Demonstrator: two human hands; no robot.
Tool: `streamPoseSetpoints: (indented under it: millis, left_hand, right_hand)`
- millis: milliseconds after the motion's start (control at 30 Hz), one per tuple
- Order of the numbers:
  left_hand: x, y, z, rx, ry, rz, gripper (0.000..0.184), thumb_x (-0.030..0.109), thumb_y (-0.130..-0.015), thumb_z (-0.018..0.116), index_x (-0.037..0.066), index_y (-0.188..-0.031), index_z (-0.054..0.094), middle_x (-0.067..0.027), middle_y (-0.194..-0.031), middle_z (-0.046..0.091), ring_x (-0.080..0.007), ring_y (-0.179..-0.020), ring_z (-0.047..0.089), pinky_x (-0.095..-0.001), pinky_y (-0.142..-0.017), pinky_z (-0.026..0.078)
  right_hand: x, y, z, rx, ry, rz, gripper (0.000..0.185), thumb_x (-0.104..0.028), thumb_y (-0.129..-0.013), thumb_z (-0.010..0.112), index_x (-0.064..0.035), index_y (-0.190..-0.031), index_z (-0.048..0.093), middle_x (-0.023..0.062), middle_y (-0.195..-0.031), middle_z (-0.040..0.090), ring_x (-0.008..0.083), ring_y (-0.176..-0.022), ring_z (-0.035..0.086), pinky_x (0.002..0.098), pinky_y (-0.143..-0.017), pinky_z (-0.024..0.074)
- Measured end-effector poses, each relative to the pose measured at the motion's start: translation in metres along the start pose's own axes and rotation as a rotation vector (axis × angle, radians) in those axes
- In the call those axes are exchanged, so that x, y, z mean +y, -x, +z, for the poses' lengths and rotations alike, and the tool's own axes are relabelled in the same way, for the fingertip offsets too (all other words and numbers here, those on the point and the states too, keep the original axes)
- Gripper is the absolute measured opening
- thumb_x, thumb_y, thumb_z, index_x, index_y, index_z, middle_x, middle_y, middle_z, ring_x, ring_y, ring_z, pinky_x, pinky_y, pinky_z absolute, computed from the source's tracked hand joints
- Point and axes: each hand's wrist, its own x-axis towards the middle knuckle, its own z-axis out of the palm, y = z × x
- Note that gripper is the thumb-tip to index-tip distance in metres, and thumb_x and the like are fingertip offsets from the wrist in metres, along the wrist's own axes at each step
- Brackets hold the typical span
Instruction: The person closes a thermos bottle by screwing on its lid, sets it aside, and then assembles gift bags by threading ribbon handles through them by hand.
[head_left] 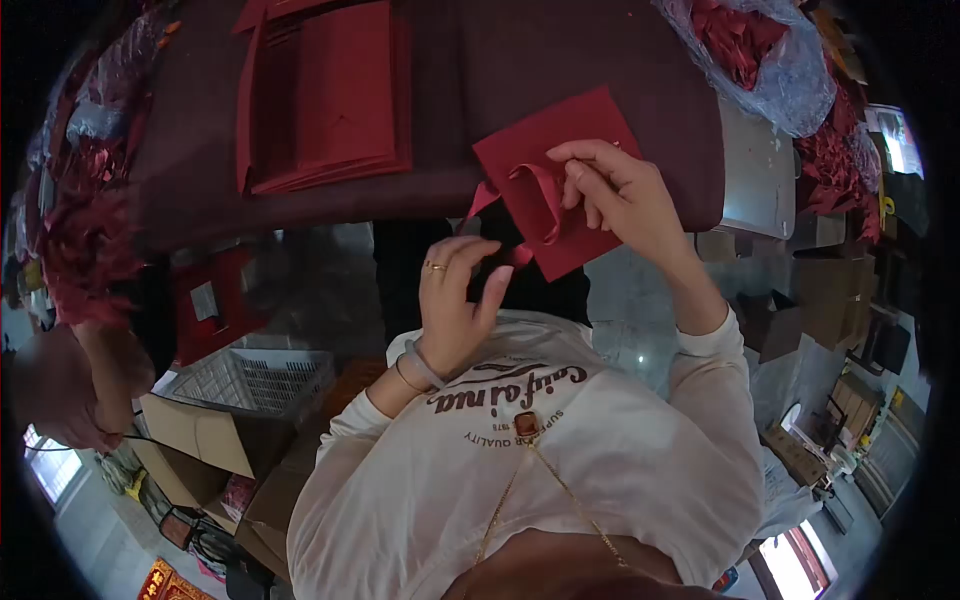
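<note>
A flat red square piece (565, 130), which looks like a card or paper bag, lies tilted over the table's near edge. A shiny red ribbon (545, 200) curls in a loop on top of it, and more ribbon hangs past its left side. My right hand (620, 200) is over the red piece, beside the loop, with fingers curled and thumb and index finger close together; what they pinch is hidden. Left of the piece, my left hand (455, 295) holds nothing I can see. Its thumb and fingers are apart, near a ribbon end (520, 256).
A stack of red folded pieces (340, 100) lies on the dark-covered table (440, 60). Plastic-wrapped red material (750, 50) is at the right corner. At left are another person's arm (105, 370), a white crate (245, 380) and an open cardboard box (190, 430).
</note>
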Motion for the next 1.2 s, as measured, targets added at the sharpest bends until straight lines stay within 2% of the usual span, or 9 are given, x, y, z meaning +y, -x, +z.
streamPoseSetpoints:
  millis: [233, 300, 467, 567, 633, 733, 833, 967, 1200]
  left_hand:
    - [-0.015, 0.0, 0.006, -0.209, 0.152, -0.124, 0.016, 0.015, -0.079, 0.067, 0.005, -0.09, 0.063, -0.0098, -0.082, 0.062, -0.028, -0.077, 0.057, -0.0376, -0.076, 0.041]
    - [-0.025, 0.003, -0.003, -0.386, -0.029, -0.145, 0.013, 0.016, -0.078, 0.068, 0.005, -0.082, 0.063, -0.008, -0.073, 0.059, -0.0268, -0.07, 0.056, -0.0375, -0.071, 0.041]
    - [-0.045, 0.019, -0.006, -0.363, 0.152, -0.279, 0.007, 0.007, -0.079, 0.068, 0.003, -0.082, 0.062, -0.0088, -0.073, 0.057, -0.0233, -0.068, 0.052, -0.0326, -0.068, 0.042]
    - [-0.023, 0.011, -0.005, -0.193, 0.065, -0.242, 0.012, 0.004, -0.078, 0.068, 0.003, -0.087, 0.061, -0.0077, -0.072, 0.056, -0.0239, -0.065, 0.052, -0.0324, -0.065, 0.042]
    - [-0.013, 0.013, -0.006, 0.154, -0.157, 0.014, 0.024, 0.007, -0.072, 0.073, 0.003, -0.09, 0.059, -0.0104, -0.083, 0.056, -0.0274, -0.069, 0.054, -0.035, -0.061, 0.044]
    - [-0.019, 0.021, -0.012, 0.076, -0.051, 0.406, 0.031, -0.002, -0.062, 0.075, 0.011, -0.088, 0.061, -0.0045, -0.08, 0.05, -0.0218, -0.073, 0.053, -0.0318, -0.06, 0.044]
    - [-0.01, 0.013, -0.01, 0.124, -0.168, 0.739, 0.024, 0.007, -0.068, 0.069, 0.016, -0.089, 0.068, -0.0013, -0.081, 0.05, -0.0176, -0.074, 0.051, -0.0301, -0.06, 0.044]
    - [0.004, -0.037, -0.001, 0.019, -0.336, 0.496, 0.037, 0.006, -0.072, 0.058, 0.012, -0.109, 0.063, -0.0031, -0.118, 0.056, -0.0241, -0.112, 0.052, -0.0367, -0.083, 0.045]
    - [0.004, -0.081, -0.018, -0.167, -0.413, 0.543, 0.035, 0.003, -0.072, 0.056, 0.004, -0.107, 0.062, -0.0092, -0.114, 0.058, -0.027, -0.114, 0.052, -0.0382, -0.092, 0.044]
  right_hand:
    - [-0.008, -0.012, 0.001, 0.03, 0.034, 0.126, 0.028, -0.018, -0.096, 0.046, -0.01, -0.12, 0.059, 0.0018, -0.059, 0.058, 0.0039, -0.04, 0.046, 0.0182, -0.038, 0.0357]
    - [-0.008, -0.013, -0.001, 0.027, 0.011, 0.143, 0.029, -0.019, -0.097, 0.045, -0.0099, -0.12, 0.059, 0.0021, -0.059, 0.058, 0.0041, -0.039, 0.046, 0.0181, -0.037, 0.0355]
    - [-0.005, -0.015, -0.002, 0.015, -0.037, 0.162, 0.029, -0.021, -0.097, 0.046, -0.0099, -0.12, 0.058, 0.0034, -0.059, 0.059, 0.0046, -0.038, 0.047, 0.0176, -0.035, 0.0354]
    - [-0.008, -0.015, -0.003, 0.011, -0.035, 0.181, 0.03, -0.02, -0.097, 0.045, -0.0093, -0.121, 0.057, 0.0032, -0.059, 0.059, 0.0046, -0.038, 0.047, 0.0174, -0.035, 0.0357]
    - [-0.008, -0.014, -0.004, 0.006, -0.037, 0.167, 0.03, -0.02, -0.097, 0.045, -0.009, -0.122, 0.057, 0.003, -0.059, 0.059, 0.0046, -0.039, 0.047, 0.0173, -0.036, 0.0359]
    - [-0.008, -0.014, -0.003, -0.008, -0.046, 0.169, 0.03, -0.019, -0.097, 0.044, -0.0084, -0.122, 0.056, 0.0026, -0.06, 0.058, 0.0046, -0.039, 0.048, 0.0173, -0.036, 0.0362]
    - [-0.008, -0.014, -0.005, -0.019, -0.064, 0.171, 0.03, -0.019, -0.097, 0.044, -0.0081, -0.123, 0.055, 0.0023, -0.06, 0.058, 0.0046, -0.04, 0.047, 0.0175, -0.037, 0.0366]
    - [-0.001, -0.015, -0.005, -0.045, -0.138, 0.159, 0.031, -0.021, -0.097, 0.045, -0.0077, -0.124, 0.053, 0.0025, -0.06, 0.057, 0.0051, -0.04, 0.047, 0.018, -0.037, 0.0375]
    - [-0.003, -0.015, -0.01, -0.079, -0.122, 0.173, 0.031, -0.019, -0.096, 0.046, -0.0057, -0.123, 0.053, 0.0049, -0.065, 0.06, 0.0072, -0.044, 0.05, 0.02, -0.039, 0.0393]
